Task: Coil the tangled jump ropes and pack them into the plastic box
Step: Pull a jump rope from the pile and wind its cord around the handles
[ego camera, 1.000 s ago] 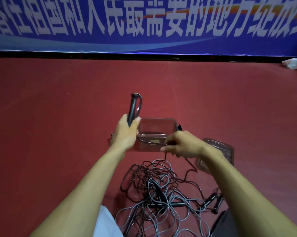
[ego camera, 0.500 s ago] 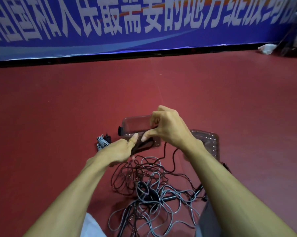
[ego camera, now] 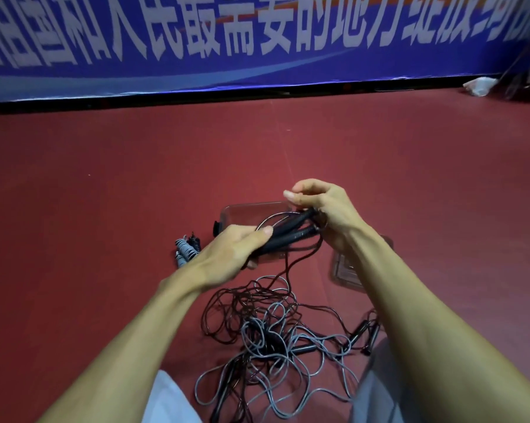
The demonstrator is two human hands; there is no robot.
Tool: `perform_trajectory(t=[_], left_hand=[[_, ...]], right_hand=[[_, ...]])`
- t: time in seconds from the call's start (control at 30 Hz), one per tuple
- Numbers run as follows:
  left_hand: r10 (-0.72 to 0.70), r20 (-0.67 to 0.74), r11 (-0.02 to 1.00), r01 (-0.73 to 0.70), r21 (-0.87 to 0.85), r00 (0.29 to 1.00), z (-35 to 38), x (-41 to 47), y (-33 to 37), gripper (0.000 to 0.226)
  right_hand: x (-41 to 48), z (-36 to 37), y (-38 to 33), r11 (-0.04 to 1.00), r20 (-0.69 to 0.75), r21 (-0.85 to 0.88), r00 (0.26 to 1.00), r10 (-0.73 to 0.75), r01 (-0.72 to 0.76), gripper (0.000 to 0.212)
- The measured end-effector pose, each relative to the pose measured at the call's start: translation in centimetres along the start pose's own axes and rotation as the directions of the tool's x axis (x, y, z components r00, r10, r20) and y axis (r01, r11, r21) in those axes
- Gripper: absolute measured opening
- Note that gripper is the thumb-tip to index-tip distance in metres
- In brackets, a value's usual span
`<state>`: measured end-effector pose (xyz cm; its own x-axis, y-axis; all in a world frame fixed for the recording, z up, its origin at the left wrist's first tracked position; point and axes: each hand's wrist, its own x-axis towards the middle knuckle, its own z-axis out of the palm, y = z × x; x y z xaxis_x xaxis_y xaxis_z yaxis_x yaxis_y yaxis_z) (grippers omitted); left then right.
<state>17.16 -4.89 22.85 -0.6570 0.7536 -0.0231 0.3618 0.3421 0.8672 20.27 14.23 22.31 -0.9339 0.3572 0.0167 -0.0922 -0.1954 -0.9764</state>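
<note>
Left fingers: from my end of the head-cam feed, the left hand [ego camera: 236,248] is wrapped round the two black handles [ego camera: 291,236]. The thumb [ego camera: 265,231] is pressed flat on top and the other fingers are curled underneath, mostly hidden.

Right fingers: the right hand [ego camera: 330,209] sits at the far tips of the handles. Its fingertips [ego camera: 289,195] are bunched together, not spread. They look curled onto the cord [ego camera: 288,270] where it leaves the handles, but the actual contact is tucked behind the palm.

Why held like that: my guess is the handles are paired as a core, so one hand clamps them while the other feeds loops around. One grey loop [ego camera: 266,222] arcs over them already.

Where the rope is: this one is in the air, just in front of the plastic box [ego camera: 248,207], and its cord trails down into the tangle [ego camera: 269,331] on the red floor [ego camera: 105,209].

Other bits: a coiled rope [ego camera: 185,251] lies just left of the box, outside it. The lid [ego camera: 344,270] is off to the right, partly behind the right forearm.

Wrists and arms: the left wrist is rolled so the back of the hand faces up. The right wrist is bent inward over the handle tips. Both forearms reach forward and converge.

Progress: early, I'd say, with most of the cord loose.
</note>
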Motion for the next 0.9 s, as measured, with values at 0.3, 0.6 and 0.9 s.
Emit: perform_trajectory(t=[0.3,0.6,0.9], left_hand=[[-0.214,-0.443,0.881,-0.023,-0.472,0.871,-1.5,1.8,-0.7,0.032],[-0.373,-0.681,0.921,0.165,-0.352,0.630,-3.7,1.8,-4.4,0.021],[-0.354,-0.621,0.879,0.475,0.034,0.700,-4.3,1.2,-6.1,0.022]], right_hand=[[-1.3,3.3,0.9,0.969,0.197,-0.231,0.971,0.135,-0.088,0.038],[-1.0,5.3,4.0,0.437,0.373,-0.871,0.882,0.286,0.226,0.027],[-1.3,4.5,3.2,0.315,0.580,-0.759,0.811,-0.072,0.570,0.022]])
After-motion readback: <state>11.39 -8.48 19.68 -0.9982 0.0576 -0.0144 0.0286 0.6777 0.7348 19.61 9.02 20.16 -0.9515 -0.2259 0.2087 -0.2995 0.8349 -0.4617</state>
